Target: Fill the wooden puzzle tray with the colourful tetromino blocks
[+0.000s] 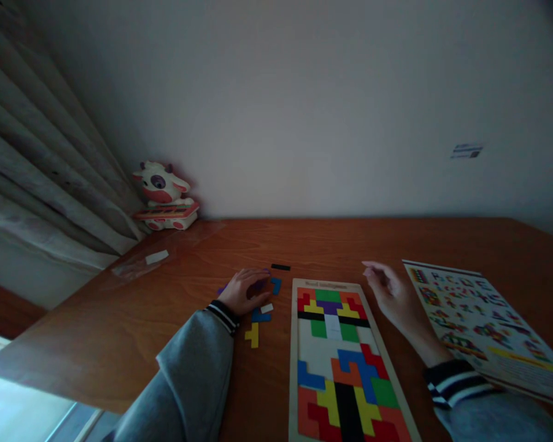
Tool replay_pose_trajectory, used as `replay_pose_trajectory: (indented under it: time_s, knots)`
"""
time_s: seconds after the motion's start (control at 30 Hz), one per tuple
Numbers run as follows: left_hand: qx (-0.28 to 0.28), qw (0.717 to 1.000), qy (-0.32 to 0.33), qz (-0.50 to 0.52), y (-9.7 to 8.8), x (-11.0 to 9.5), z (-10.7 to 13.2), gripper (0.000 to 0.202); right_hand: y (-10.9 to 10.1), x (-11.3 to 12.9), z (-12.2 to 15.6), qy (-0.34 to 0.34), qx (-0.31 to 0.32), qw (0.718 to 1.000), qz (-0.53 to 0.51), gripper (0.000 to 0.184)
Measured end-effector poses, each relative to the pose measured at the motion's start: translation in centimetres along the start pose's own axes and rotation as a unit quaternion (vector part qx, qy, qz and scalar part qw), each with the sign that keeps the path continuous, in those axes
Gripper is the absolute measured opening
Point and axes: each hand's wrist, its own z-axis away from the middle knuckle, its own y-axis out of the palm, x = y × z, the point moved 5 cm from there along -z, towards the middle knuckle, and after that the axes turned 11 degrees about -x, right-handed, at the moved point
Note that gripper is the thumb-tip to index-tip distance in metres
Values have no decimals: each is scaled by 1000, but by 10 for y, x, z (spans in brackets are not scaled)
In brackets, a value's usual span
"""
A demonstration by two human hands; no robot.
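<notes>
Dim, cool light, bright at lower left

The scene is murky and greyish. Brightness gathers at the lower left, where a pale area [18, 393] beyond the tabletop [120, 344] looks washed out, and a faint sheen crosses the wood nearby. Dark shadows fill the folds of the curtain [50, 153]; the top right corner falls nearly black. Wide-angle stretching shows toward the edges. Colours on the puzzle board [294, 368] read clearly, but small print on the sheet [483, 319] is too soft to read.

A pale curtain [41, 141] flanks a dim wall [304, 104].
</notes>
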Motion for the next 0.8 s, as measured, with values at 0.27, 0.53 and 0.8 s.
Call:
replay_pose_trajectory:
  time_s: [0.27, 0.53, 0.8]
  knots:
    - [-5, 999, -22, -44, 0, 21, 7, 29, -4, 4, 4, 23, -13, 1000, -14, 46]
    - [-37, 997, 6, -66, -2, 13, 9, 28, -6, 5, 4, 31, -24, 999, -26, 45]
    - [-80, 995, -24, -50, -7, 8, 7, 29, -6, 8, 5, 28, -17, 999, -29, 45]
